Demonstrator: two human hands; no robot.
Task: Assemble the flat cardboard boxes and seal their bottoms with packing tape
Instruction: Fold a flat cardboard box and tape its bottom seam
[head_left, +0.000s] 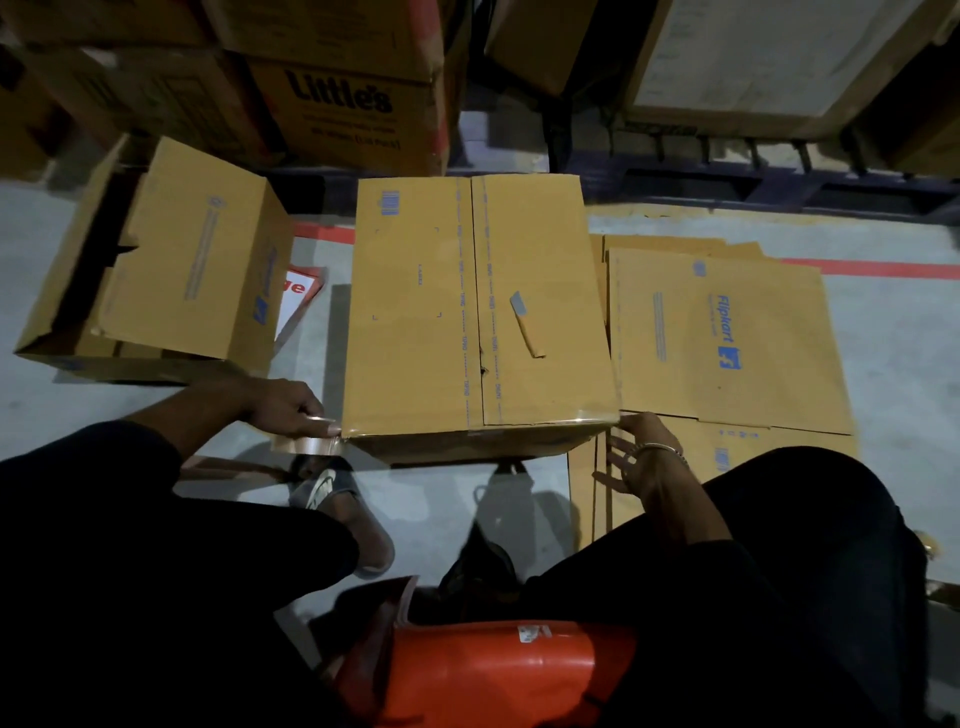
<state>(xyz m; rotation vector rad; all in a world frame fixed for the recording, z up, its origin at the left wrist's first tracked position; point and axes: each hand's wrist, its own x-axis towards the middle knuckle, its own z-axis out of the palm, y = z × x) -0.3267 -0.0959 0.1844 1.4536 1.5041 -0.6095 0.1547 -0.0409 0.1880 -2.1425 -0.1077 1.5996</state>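
- Left hand (291, 410): fingers curled round a roll of clear packing tape (307, 444), thumb and fingertips pinching at the near-left corner of the assembled box (478, 312).
- Right hand (636, 457): fingers spread and fairly straight, gripping nothing; fingertips at or just beside the near-right corner of the same box. Actual contact cannot be told. Metal bangle (657, 451) on the wrist.
- Glossy tape strip (561, 420) visible along the box's near top edge, running from the left corner to the right corner.
- Box set on the floor, centre of scene, flaps closed and facing up; centre seam (471, 312) running near to far. No tape sheen discernible along that seam. Small torn scrap (527, 325) lying on the right flap.
- Stack of flat Flipkart cartons (727, 338) on the floor, right, partly under the right hand.
- Another erected carton (156, 270) left and farther off, lying on its side, flaps open.
- Printed stock cartons (337, 104) stacked at the far side; orange plastic stool (493, 670) nearest, between the knees.
- Judged step: sealing the bottom, edge strip being laid or finished at the left corner.
- Judged next move: tear or cut the tape at the roll, press the end down over the corner; steadying on the right needed against sliding.
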